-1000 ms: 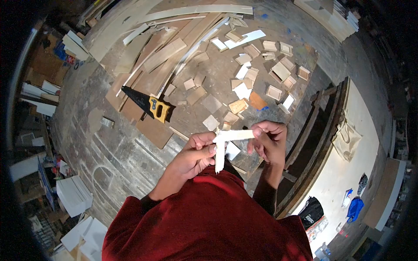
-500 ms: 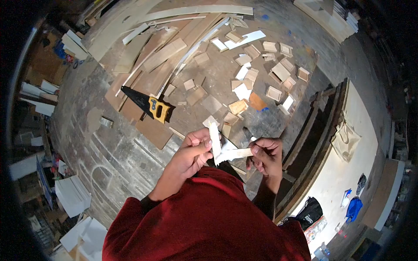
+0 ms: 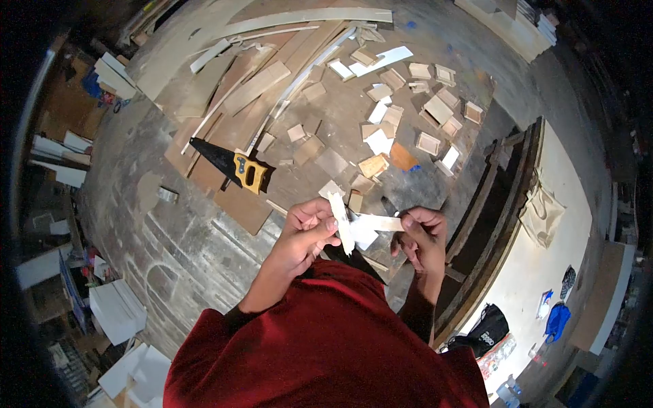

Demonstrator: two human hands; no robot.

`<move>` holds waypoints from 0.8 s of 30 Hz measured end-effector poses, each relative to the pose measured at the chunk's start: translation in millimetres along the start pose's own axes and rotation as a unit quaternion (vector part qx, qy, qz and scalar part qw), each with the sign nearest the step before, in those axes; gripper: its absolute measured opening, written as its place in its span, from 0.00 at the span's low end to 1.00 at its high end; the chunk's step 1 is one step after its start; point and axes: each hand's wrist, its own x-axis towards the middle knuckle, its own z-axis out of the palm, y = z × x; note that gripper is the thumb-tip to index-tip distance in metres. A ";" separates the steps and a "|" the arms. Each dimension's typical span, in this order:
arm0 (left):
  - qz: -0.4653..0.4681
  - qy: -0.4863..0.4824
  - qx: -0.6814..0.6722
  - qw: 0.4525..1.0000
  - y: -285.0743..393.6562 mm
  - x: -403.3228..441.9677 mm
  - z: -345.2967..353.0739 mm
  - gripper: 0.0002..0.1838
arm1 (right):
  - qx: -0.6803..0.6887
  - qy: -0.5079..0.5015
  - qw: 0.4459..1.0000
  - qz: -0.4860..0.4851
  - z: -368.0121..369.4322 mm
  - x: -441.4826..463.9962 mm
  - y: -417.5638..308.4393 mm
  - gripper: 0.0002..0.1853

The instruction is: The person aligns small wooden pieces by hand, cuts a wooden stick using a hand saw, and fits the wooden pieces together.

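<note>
Between thumb and fingers, my left hand (image 3: 304, 234) pinches a pale, rough-edged wooden strip (image 3: 341, 224) that stands nearly upright in view. My right hand (image 3: 423, 238) grips the right end of a second pale strip (image 3: 381, 223), which lies roughly level. Its left end meets or overlaps the middle of the upright strip; whether they are joined I cannot tell. Beyond my hands, to the left, a handsaw (image 3: 235, 165) with a yellow and black handle rests on brown boards.
Small wooden boxes and offcuts (image 3: 428, 143) are scattered ahead. Long boards (image 3: 258, 87) lie at the upper left. On the right, a pale-topped table (image 3: 524, 272) holds a cloth bag (image 3: 542, 216), a black bag (image 3: 488, 331) and a blue item (image 3: 557, 322). White panels (image 3: 117, 308) are stacked at left.
The level strip's meeting point has shifted from the upright strip's top, to its bottom, then to its middle. My right hand dropped, then rose slightly. Both hands keep their hold.
</note>
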 end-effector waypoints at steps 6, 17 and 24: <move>-0.023 -0.018 -0.021 0.999 2.5 1.6 -0.9 0.09 | -0.026 -0.025 0.999 0.023 -2.7 -0.7 4.6 0.10; -0.058 -0.065 -0.065 0.994 18.5 8.3 -17.4 0.09 | -0.081 -0.020 0.996 0.004 13.9 16.8 -4.1 0.09; -0.068 -0.080 -0.050 0.993 31.4 24.7 -46.2 0.09 | -0.063 0.045 0.997 -0.010 53.7 34.7 0.0 0.10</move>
